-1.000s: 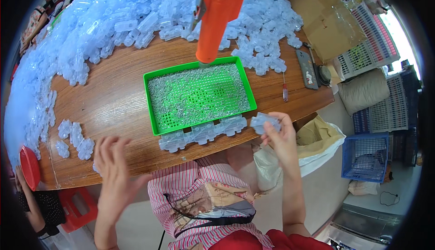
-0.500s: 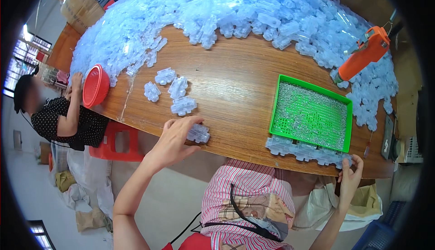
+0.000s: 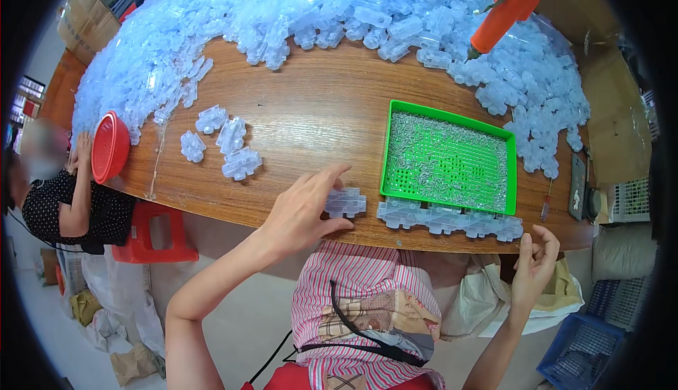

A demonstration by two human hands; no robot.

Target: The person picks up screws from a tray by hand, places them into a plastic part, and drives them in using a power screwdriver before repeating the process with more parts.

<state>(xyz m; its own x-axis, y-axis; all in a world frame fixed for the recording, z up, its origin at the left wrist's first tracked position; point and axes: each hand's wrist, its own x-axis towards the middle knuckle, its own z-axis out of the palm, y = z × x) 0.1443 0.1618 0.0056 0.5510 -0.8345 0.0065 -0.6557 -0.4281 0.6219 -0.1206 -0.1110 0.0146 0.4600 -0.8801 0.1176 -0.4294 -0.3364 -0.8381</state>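
Note:
My left hand (image 3: 302, 206) has its thumb and fingers around a clear plastic part (image 3: 346, 203) with stubby projections, on the table near the front edge. Just right of that part, a row of similar clear plastic parts (image 3: 448, 219) lies along the near side of a green tray (image 3: 450, 205). Small silvery metal pieces, too tiny to make out singly, cover the tray's floor. Beyond the row's right end is my right hand (image 3: 537, 259), with loosely bent fingers apart and nothing visible in them. Several more clear parts (image 3: 231, 136) sit farther left.
A large heap of clear plastic parts (image 3: 311, 8) covers the table's far side. Over its right part hangs an orange power screwdriver (image 3: 505, 14). At left are a red basket (image 3: 111, 148), a co-worker (image 3: 78, 203) and a red stool (image 3: 152, 233). A thin tool (image 3: 546, 203) lies at right.
My left hand has brought its clear part rightward, close to the row. My right hand has come off the row's end part. The whole view has shifted, and the screwdriver hangs farther back.

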